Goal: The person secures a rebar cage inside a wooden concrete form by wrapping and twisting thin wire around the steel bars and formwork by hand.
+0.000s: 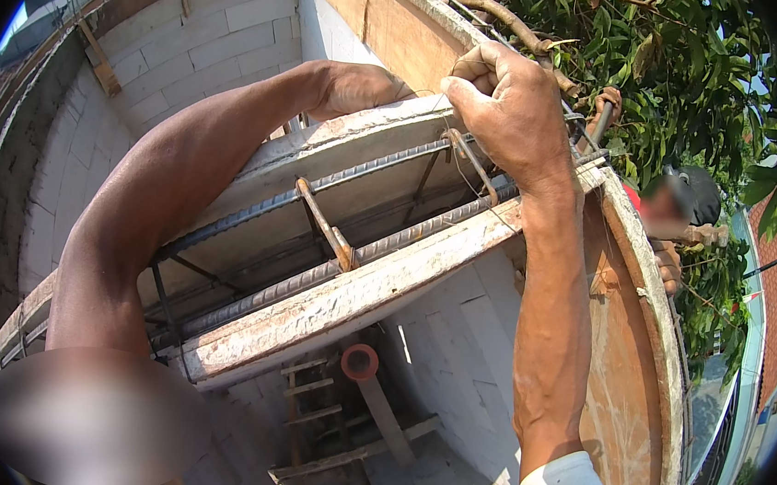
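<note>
My right hand (511,105) is closed in a pinch on a thin binding wire (471,62), above the far board of a narrow formwork trough. Across that board's top edge (343,130) bends my left hand (356,90), its fingers hidden on the far side. Inside the trough run a ribbed upper rebar (377,160) and a thicker lower rebar (408,234). A rusty stirrup (321,220) crosses between the bars, and another stirrup (474,165) lies just below my right hand. The near board (308,314) has a rough, whitish top.
Far below are a wooden ladder (313,388), an orange-mouthed pipe (359,363) and block walls (469,328). A co-worker in a dark cap (706,198) is at the right, near leafy branches (690,75); a hand (609,103) grips a bar there. Plywood (623,355) lines the right side.
</note>
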Tool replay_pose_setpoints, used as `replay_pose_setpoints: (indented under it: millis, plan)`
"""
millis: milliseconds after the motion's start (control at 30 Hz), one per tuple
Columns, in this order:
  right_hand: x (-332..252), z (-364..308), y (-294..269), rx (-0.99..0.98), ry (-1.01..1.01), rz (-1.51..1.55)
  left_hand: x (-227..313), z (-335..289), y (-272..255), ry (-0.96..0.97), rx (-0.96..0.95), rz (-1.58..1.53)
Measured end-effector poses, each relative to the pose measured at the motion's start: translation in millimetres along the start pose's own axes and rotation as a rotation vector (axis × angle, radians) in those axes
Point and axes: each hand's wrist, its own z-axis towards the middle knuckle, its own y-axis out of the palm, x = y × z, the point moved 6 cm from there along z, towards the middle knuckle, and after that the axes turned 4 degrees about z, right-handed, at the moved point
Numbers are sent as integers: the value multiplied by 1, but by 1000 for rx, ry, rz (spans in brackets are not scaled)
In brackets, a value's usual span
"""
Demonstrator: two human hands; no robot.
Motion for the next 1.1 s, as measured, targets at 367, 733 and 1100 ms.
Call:
replay_pose_setpoints:
  millis: [367, 733, 1100]
  plan:
    - [-3, -1, 0, 44, -118, 22, -1, -5, 1, -104, -7, -136]
    - [3, 1, 7, -75, 14, 169, 3, -2, 2, -33, -68, -226]
    - [0, 0, 6, -37, 18, 195, -3, 0, -1, -45, -135, -208]
